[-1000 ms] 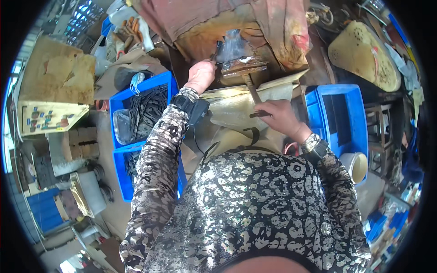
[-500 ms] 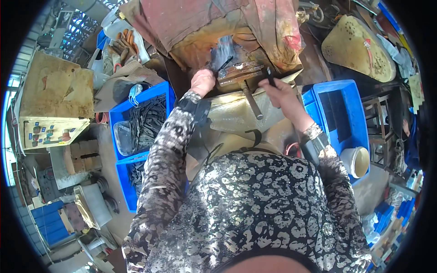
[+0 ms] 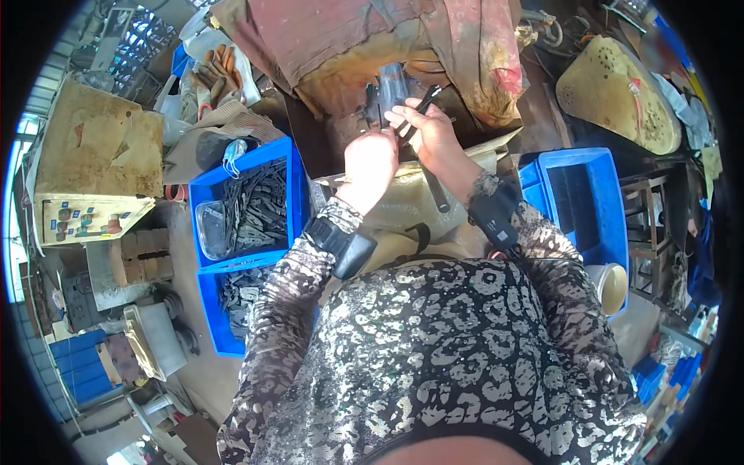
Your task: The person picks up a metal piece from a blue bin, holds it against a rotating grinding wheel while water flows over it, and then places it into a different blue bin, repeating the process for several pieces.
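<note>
My right hand (image 3: 440,143) is closed on a dark, slim metal piece (image 3: 428,98), which slants up and to the right past the fingers. Close beside it, my left hand (image 3: 372,161) is curled with its fingers together; a thin dark strip (image 3: 379,116) rises from its fingertips. Just beyond both hands stands a grey-blue wheel-like part (image 3: 394,84) under a cloth-covered hood (image 3: 364,46). A dark rod (image 3: 436,194) points toward me below my right hand. The hands hide most of the rest in front of the wheel.
To the left, a blue bin (image 3: 194,182) holds many dark flat pieces, with a second blue bin (image 3: 208,314) nearer me. Another blue bin (image 3: 616,182) stands at the right with a whitish bucket (image 3: 608,287). A control box (image 3: 97,221) with knobs is at far left.
My right hand has moved left and up with the dark piece, close to my left hand. My left hand has shifted right and toward me. The wheel area looks less blurred.
</note>
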Available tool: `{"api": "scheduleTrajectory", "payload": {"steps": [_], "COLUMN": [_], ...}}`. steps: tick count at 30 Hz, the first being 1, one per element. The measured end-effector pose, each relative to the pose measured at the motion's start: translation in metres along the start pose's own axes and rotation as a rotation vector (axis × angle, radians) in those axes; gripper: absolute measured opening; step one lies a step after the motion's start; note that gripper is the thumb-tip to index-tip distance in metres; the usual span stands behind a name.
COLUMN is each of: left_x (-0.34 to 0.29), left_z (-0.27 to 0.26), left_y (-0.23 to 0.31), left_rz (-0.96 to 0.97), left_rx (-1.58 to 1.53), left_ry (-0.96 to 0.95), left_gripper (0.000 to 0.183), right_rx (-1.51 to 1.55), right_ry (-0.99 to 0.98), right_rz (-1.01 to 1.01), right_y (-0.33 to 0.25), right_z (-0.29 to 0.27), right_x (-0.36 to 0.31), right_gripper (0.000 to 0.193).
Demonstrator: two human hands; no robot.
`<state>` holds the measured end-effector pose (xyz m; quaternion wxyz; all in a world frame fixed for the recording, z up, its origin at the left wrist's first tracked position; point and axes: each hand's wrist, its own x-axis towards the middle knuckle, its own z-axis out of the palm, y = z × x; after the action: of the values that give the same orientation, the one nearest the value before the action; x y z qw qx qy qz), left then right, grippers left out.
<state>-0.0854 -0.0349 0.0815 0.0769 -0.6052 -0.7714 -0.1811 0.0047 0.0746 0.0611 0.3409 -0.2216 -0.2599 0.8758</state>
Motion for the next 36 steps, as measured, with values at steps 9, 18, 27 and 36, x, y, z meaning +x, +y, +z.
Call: {"api": "scheduleTrajectory", "payload": {"steps": [9,18,27,36], "left_x": [-0.002,0.018,0.024,0.023], "left_z": [-0.008,0.050,0.089,0.103], "left_y": [-0.051,-0.078,-0.100,-0.114], "left_rz": [-0.538,-0.652,-0.434,-0.393], "left_rx": [-1.227,-1.218,-0.981,-1.026], "left_ry": [-0.181,-0.156,-0.329,-0.324], "left_gripper": [0.069,0.022,0.028,0.028], "right_rx": [-0.167,-0.473,-0.618,-0.584], "right_ry": [-0.101,-0.026,0.106,0.140], "right_rz": [-0.089,-0.150,0.011,0.032], "right_y": [-0.029,-0.046,-0.049,-0.049], "right_z": [-0.017,-0.025,-0.039,-0.060], "right_x": [-0.013,-0.025,-0.051,-0.065], "right_gripper": [0.025,0.025,0.021,0.020]}}
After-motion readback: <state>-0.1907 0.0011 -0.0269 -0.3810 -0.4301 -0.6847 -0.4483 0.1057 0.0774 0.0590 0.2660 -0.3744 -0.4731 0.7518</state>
